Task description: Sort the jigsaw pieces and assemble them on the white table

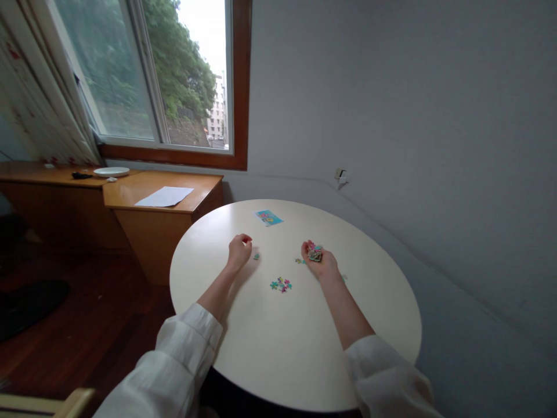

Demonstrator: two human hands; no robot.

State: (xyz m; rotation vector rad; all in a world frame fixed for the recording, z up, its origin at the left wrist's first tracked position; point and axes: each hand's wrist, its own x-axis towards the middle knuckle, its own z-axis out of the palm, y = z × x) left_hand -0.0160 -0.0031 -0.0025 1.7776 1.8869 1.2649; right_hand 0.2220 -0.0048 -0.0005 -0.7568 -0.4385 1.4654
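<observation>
My right hand [324, 264] is palm up and cupped around a pile of small jigsaw puzzle pieces [315, 253], pink, teal and grey. To the left, my left hand [239, 252] hovers over the table with its fingers curled together; whatever they may pinch is too small to make out. Just right of it lies a small teal puzzle piece group [256, 256]. Several loose colourful puzzle pieces [281, 284] form a cluster between my forearms. A few more yellow and teal pieces [299, 261] show beside my right hand, partly hidden by it.
The round white table [282, 348] stands against a grey wall. A blue picture card [268, 217] lies near its far edge. To the left, a wooden desk [200, 188] holds a white paper sheet [165, 196] and a white plate [111, 172] under the window.
</observation>
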